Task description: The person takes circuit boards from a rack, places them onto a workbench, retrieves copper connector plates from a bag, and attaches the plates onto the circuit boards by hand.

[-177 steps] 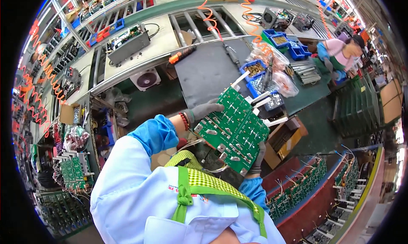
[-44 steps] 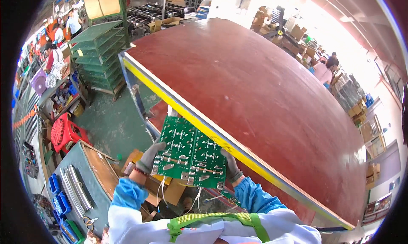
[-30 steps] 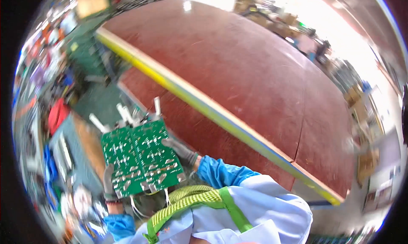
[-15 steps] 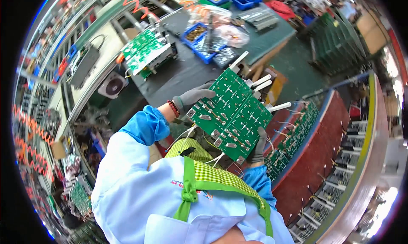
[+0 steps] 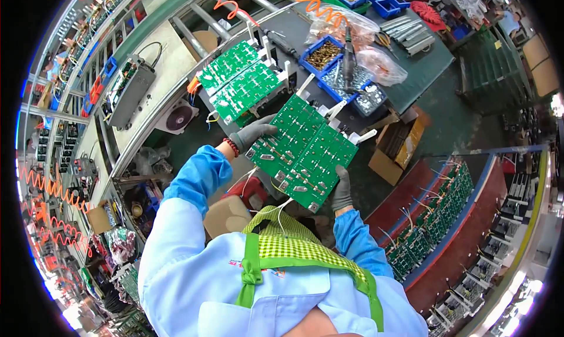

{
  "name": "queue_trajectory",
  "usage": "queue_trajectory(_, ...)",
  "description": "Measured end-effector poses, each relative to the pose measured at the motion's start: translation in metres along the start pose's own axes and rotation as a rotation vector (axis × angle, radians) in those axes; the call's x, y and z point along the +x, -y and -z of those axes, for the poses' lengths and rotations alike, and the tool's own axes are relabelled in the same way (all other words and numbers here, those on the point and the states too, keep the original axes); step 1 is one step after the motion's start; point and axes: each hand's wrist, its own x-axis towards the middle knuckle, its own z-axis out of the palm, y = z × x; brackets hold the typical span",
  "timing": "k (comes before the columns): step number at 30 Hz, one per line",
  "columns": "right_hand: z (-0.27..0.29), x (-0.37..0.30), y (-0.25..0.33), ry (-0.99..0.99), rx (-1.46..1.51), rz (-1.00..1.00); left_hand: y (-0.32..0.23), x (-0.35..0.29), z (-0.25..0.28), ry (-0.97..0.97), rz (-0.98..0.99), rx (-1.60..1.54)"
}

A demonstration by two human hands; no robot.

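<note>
Between my two gloved hands is a green circuit board [image 5: 308, 152] with a row of white posts along its far edge and loose white wires hanging from the near edge. My left hand [image 5: 255, 132] grips its left edge, with the thumb on the top face. Closed on the right edge is my right hand [image 5: 342, 190], its thumb showing and the other fingers hidden underneath. Just beyond my left hand, a second green board assembly [image 5: 247, 81] lies on the dark worktable [image 5: 294, 28].
Blue bins [image 5: 323, 55] of small metal parts stand on the worktable, a screwdriver-like tool [image 5: 349, 61] over them. Plastic bags [image 5: 382, 66] and metal bars [image 5: 408, 32] lie behind. At right, a red rack [image 5: 452, 243] holds several boards upright. A cardboard box [image 5: 396, 146] sits below the table.
My view has swung so the table and second board show more fully. The held board has moved away from the rack, toward the table, still in both hands.
</note>
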Motion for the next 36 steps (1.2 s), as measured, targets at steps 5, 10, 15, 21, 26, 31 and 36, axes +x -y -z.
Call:
queue_trajectory(5, 0.037, 0.026, -0.025, -0.048, -0.085, 0.080, 0.027, 0.028, 0.017, -0.021, 0.056, -0.040)
queue_trajectory(10, 0.038, 0.038, -0.012, -0.103, -0.223, -0.051, 0.011, 0.034, 0.039, -0.114, 0.177, 0.183)
queue_trajectory(15, 0.032, 0.032, -0.012, -0.097, -0.381, -0.061, 0.020, -0.029, 0.041, -0.455, -0.098, 1.019)
queue_trajectory(21, 0.011, 0.042, -0.011, -0.086, -0.232, -0.226, 0.093, -0.089, 0.053, -0.315, 0.447, -0.100)
queue_trajectory(26, 0.006, 0.044, -0.022, -0.068, -0.204, -0.161, 0.110, -0.043, -0.005, -0.570, -0.020, -0.550)
queue_trajectory(31, -0.015, 0.043, -0.038, -0.134, -0.128, -0.145, 0.081, -0.045, 0.018, -0.647, 0.018, -0.324)
queue_trajectory(36, -0.028, 0.049, -0.052, -0.094, -0.077, -0.176, 0.059, -0.049, 0.040, -0.613, 0.039, -0.116)
